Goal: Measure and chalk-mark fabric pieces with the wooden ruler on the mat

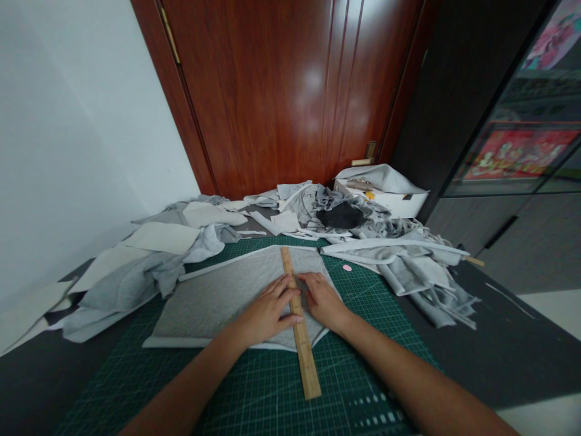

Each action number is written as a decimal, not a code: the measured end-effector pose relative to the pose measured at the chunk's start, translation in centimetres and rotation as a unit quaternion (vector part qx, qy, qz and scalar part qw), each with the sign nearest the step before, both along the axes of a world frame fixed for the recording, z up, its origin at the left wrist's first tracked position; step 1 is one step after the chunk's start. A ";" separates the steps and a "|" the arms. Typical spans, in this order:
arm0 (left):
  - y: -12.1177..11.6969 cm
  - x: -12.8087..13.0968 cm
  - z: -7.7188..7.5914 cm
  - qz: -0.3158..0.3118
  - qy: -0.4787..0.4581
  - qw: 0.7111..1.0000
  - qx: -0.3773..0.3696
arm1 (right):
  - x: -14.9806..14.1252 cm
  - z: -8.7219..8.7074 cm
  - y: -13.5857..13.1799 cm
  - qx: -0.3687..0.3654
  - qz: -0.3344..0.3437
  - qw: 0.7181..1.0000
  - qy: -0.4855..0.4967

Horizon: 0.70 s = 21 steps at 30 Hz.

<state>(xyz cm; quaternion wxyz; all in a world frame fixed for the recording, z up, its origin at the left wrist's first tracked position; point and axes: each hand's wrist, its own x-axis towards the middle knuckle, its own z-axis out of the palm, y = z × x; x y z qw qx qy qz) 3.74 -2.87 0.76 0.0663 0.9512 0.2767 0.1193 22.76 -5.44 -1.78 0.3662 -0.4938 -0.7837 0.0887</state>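
A wooden ruler (307,369) lies lengthwise across a grey fabric piece (218,297) with pale edges, its near end reaching past the fabric. My left hand (267,312) rests on the ruler from the left, fingers spread and thumb apart, pressing it flat. On the other side, my right hand (324,300) lies on the fabric close beside the ruler. Its index finger reaches toward the ruler's edge, and the other fingers are bent and partly hidden. A small pink disc (347,267), perhaps tailor's chalk, sits on the green cutting mat (372,309) to the right.
Heaped grey and white fabric pieces (136,278) line the left side. More scraps (422,266) lie at the right, beneath a pale strip. At the back stands a white box (403,204) before a brown door (272,97). A dark cabinet (476,224) is at the right.
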 end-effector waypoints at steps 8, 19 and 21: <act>-0.2 -0.1 -0.1 0.014 0.005 1.000 0.013 | 3.9 1.4 0.9 -0.005 -0.182 0.981 -0.070; 0.1 -0.3 -0.9 0.023 0.003 0.999 0.033 | 9.1 2.0 2.1 -0.102 -0.332 0.909 -0.230; 0.1 -0.3 -0.9 0.025 0.005 0.999 0.034 | 9.2 2.1 2.2 -0.103 -0.333 0.914 -0.207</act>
